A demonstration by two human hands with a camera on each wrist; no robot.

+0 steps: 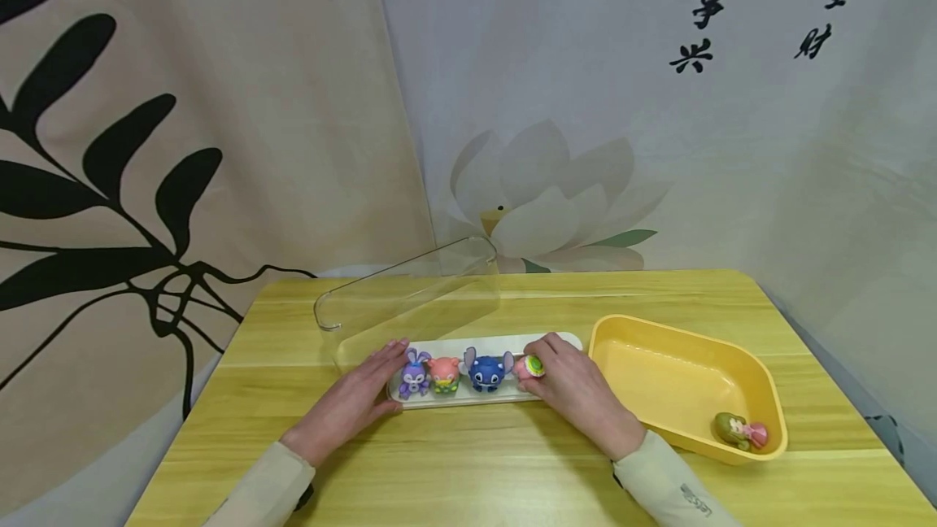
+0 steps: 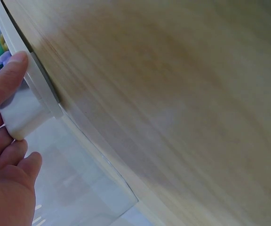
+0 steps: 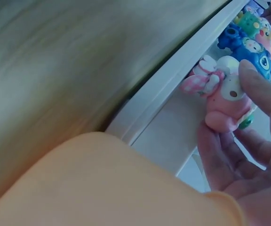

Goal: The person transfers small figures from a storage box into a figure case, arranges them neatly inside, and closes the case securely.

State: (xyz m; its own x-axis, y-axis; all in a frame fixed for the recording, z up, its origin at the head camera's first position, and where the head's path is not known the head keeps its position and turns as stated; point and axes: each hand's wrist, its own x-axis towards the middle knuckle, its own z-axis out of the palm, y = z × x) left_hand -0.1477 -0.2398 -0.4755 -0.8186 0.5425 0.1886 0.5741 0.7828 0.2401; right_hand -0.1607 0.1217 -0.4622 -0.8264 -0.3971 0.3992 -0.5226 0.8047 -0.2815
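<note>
A long white display base (image 1: 468, 402) lies across the table with a row of toy figurines on it. From the left come a purple rabbit figurine (image 1: 414, 374), a pink and green figurine (image 1: 444, 375) and a blue big-eared figurine (image 1: 486, 371). My left hand (image 1: 359, 391) grips the base's left end; in the left wrist view its thumb (image 2: 12, 75) presses the rim and the fingers curl round the end. At the other end, my right hand (image 1: 578, 385) pinches a pink figurine (image 3: 226, 104) between thumb and fingers, beside the blue one and over the base.
A yellow tray (image 1: 659, 381) stands right of the base, close by my right forearm, with a green and pink figurine (image 1: 739, 431) in its near right corner. Behind the base's left part stands a clear cover (image 1: 410, 291). Printed curtains hang behind the wooden table (image 1: 454, 470).
</note>
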